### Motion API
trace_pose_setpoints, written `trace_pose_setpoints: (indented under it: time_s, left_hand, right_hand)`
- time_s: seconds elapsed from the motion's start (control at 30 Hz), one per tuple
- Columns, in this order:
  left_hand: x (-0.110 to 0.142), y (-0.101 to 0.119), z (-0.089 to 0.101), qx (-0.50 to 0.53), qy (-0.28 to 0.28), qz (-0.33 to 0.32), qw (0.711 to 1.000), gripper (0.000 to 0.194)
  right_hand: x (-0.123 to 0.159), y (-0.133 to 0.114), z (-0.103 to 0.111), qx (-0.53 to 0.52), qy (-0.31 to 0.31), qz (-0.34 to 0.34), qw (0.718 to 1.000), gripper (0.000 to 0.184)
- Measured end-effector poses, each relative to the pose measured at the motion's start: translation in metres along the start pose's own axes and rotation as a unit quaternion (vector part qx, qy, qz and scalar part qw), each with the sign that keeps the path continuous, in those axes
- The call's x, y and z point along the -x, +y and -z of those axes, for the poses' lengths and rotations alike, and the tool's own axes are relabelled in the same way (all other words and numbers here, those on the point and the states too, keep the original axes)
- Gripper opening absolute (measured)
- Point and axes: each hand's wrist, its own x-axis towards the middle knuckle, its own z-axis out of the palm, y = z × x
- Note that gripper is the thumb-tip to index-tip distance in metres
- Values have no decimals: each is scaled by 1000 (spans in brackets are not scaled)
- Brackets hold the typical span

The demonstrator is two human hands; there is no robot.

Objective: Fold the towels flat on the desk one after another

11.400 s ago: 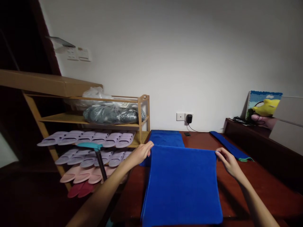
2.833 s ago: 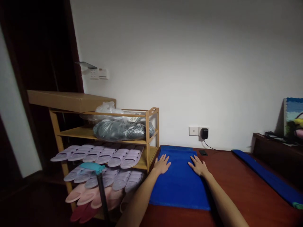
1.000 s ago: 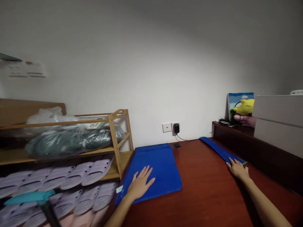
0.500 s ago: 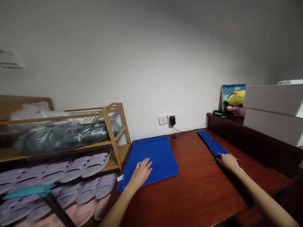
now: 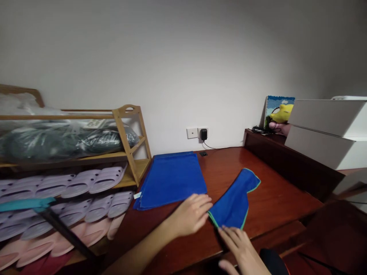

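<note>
A loosely folded blue cloth (image 5: 233, 202) with green edging lies slantwise on the reddish-brown table (image 5: 177, 238). My left hand (image 5: 193, 214) is at its left corner, with bent fingers closed on the green edge; the thumb's contact is partly hidden. At the near edge, my right hand (image 5: 242, 246) touches the cloth with its fingertips. Those fingers are stretched out and the thumb stands apart. Beyond my left hand, a flat stack of blue cloths (image 5: 173, 177) with a small white label rests by the table's left side.
On the left stands a wooden rack (image 5: 133, 145) with plastic-wrapped bundles and several slippers (image 5: 107, 178). A teal-topped black pole (image 5: 67, 231) leans before it. White boxes (image 5: 318, 118) and a yellow plush toy (image 5: 283, 113) sit on the raised ledge at right. A black plug (image 5: 203, 133) is in the wall socket.
The narrow folded cloth at the right has been pulled to the near middle and partly spread. My left hand has left the flat stack and come to its corner.
</note>
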Motion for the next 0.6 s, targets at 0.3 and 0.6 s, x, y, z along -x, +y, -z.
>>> trace_pose_setpoints:
  time_s: [0.3,0.6]
  left_hand:
    - [19,64,-58,-53,-68,-13,996,53]
    - [76,52,-77,-133,252,3,958,21]
  right_hand:
    - [10,123,23,-145,106,-199,963,37]
    - [26,148,5,-20,-50,-178,983,51]
